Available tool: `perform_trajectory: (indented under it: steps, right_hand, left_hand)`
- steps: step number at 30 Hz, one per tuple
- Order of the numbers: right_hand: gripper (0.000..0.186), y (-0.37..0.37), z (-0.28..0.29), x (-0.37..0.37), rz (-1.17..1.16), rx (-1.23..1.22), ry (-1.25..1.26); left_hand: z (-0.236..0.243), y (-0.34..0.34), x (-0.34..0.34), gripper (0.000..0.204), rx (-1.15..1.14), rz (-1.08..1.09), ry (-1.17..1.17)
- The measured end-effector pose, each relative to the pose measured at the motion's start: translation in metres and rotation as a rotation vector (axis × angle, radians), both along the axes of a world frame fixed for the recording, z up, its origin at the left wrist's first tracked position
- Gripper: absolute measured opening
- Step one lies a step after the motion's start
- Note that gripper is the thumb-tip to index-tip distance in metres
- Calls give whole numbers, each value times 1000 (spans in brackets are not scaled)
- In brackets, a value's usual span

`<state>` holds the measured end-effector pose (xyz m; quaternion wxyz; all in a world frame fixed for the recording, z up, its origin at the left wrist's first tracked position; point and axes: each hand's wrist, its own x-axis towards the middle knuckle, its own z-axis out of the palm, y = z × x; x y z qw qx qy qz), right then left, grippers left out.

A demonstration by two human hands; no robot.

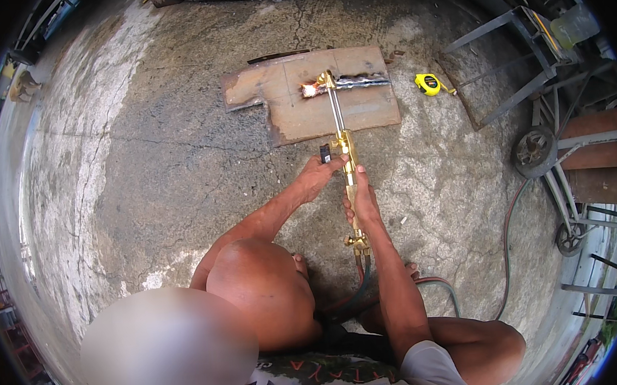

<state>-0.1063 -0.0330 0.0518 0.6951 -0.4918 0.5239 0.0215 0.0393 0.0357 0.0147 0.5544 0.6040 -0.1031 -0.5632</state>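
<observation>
A brass cutting torch (349, 147) reaches away from me over a rusty steel plate (303, 121). My right hand (363, 199) is wrapped round its handle, thumb along the side. Farther forward, the fingers of my left hand (319, 174) close on the torch body near a valve. A small black block (325, 153) shows at those left fingers; whether they hold it I cannot tell. The torch head (326, 79) is close over the plate, with a bright orange-white glow (311, 90) to its left. A dark, shiny cut line (363, 82) runs from the head to the plate's right edge.
A yellow tape measure (428, 84) lies on the concrete floor right of the plate. Red and green hoses (511, 228) run from the torch across the floor to the right. A metal stand (520, 42) and a wheeled cart (536, 152) stand along the right side.
</observation>
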Motion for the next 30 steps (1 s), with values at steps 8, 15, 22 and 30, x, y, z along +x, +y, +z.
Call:
perform_trajectory:
  steps: [8, 15, 22, 30]
  right_hand:
    - [81, 0, 0, 0, 11, -6, -6]
    - [81, 0, 0, 1, 9, -11, -9]
    - [80, -1, 1, 1, 4, -11, -3]
    - [80, -1, -2, 1, 5, 1, -4]
  left_hand:
    - [1, -1, -2, 49, -5, 32, -12]
    - [-2, -1, -1, 47, -18, 46, -14]
    - [5, -1, 0, 46, 27, 13, -3]
    - [-6, -1, 0, 48, -22, 21, 3]
